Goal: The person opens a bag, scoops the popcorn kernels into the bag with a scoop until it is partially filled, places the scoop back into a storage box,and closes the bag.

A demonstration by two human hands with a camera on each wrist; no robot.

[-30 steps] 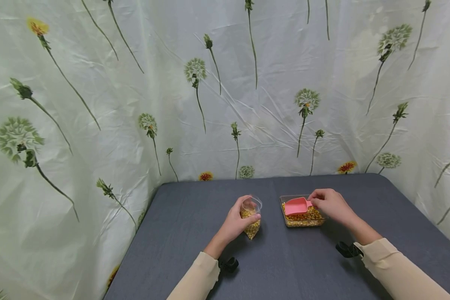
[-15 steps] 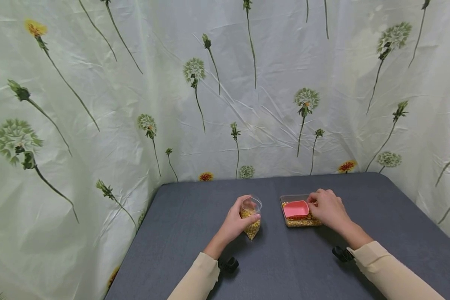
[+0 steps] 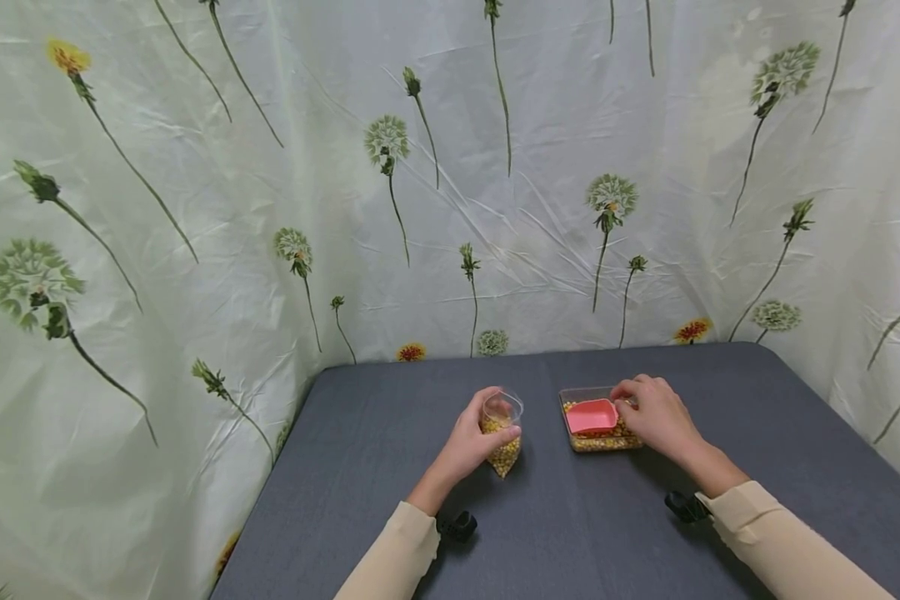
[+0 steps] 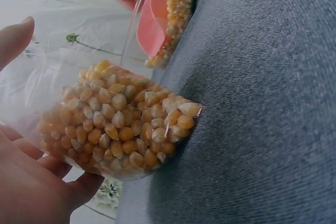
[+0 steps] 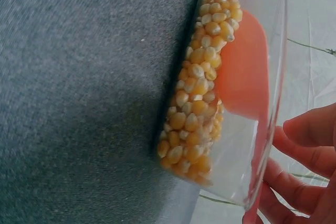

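Observation:
My left hand (image 3: 474,437) holds a clear plastic bag (image 4: 118,124) of corn kernels upright, thumb on one side and fingers on the other. Its round mouth stands open, and a pointed bottom corner comes right down at the table. To the right, a clear rectangular container (image 3: 607,445) holds more kernels (image 5: 191,98). A pink scoop (image 3: 592,416) lies in it, its blade on the kernels and its handle (image 5: 253,203) along the rim. My right hand (image 3: 660,421) has its fingers curled at that handle, over the container's right end.
A dark grey cloth covers the table (image 3: 390,433). Behind it hangs a pale curtain (image 3: 450,208) printed with dandelions. Black straps with small cameras are on both wrists, below beige sleeves (image 3: 397,554).
The pink scoop has turned and settled lower onto the kernels, and my right hand shifted slightly along with it. My left hand and the bag stay in place.

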